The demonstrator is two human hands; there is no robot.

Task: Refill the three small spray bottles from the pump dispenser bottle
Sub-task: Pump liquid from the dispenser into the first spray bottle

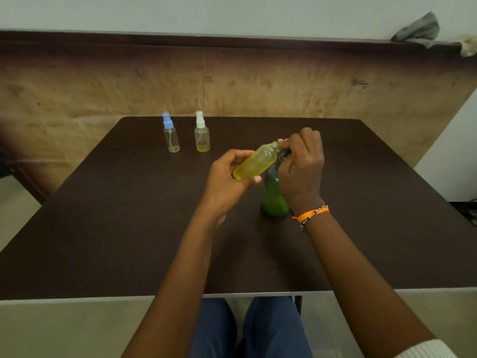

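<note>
Bottle (pixel 258 161), uncapped and yellow-filled, lies tilted at frame centre in my left hand (pixel 227 182), fingers curled round its base, so its neck meets the green pump dispenser (pixel 273 200), whose top my right hand (pixel 302 166) grips.

Small spray bottles: 3. One has a blue cap (pixel 171 133), one a white cap (pixel 202 133), and one is uncapped (pixel 256 161), full of yellow liquid. Green pump dispenser bottle (pixel 274 197): 1, mostly hidden behind a hand. Hands: 2, the left hand (pixel 227 182) and the right hand (pixel 302 166). Wristbands (pixel 313 213) on the right wrist: 2, one orange, one beaded. Bench (pixel 103 228): 1. Grey cloth (pixel 419 29) on the far ledge: 1.
</note>
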